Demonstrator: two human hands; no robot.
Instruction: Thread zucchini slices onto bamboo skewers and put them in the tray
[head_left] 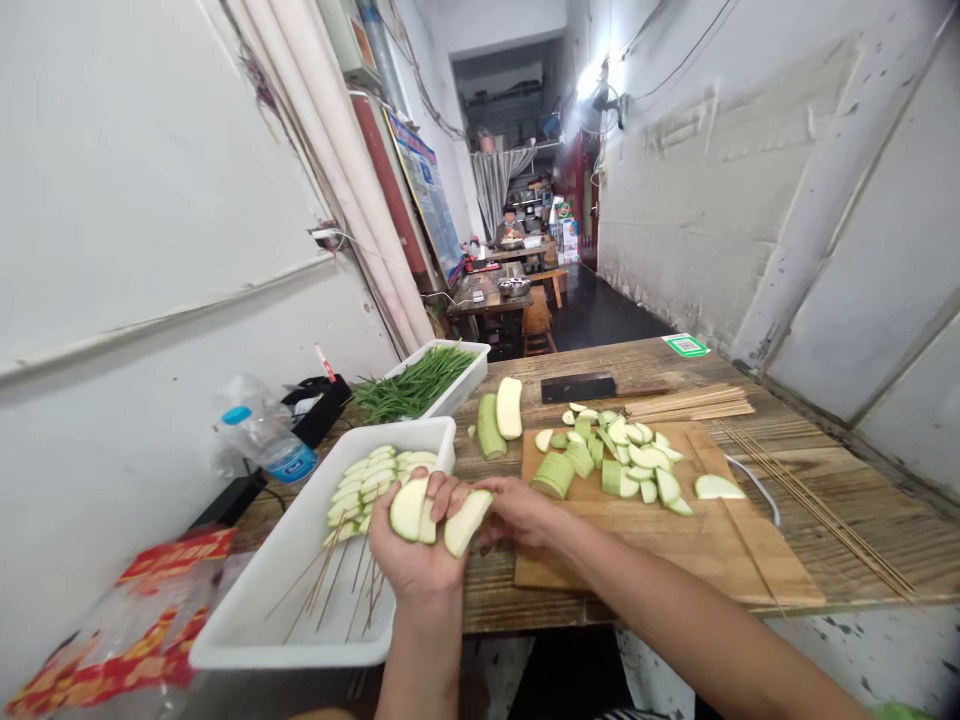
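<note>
My left hand (424, 570) is closed around a couple of pale green zucchini slices (409, 512), cut faces turned up. Close beside it, my right hand (521, 512) grips another zucchini slice (466, 524) by its edge; its fingertips are partly hidden behind that slice. Both hands are above the table, between a white tray (247, 632) and a wooden cutting board (622, 545). Skewered zucchini slices (367, 482) lie in the tray, their thin sticks pointing toward me. Cut zucchini pieces (581, 455) are heaped on the board.
Behind the board lie a dark-bladed knife (577, 388), bamboo skewers (694, 403) and two zucchini chunks (491, 425). More skewers (817, 510) lie at right. A second tray holds green stalks (420, 382). At left are a water bottle (274, 450) and a red plastic bag (127, 630). A person sits far back.
</note>
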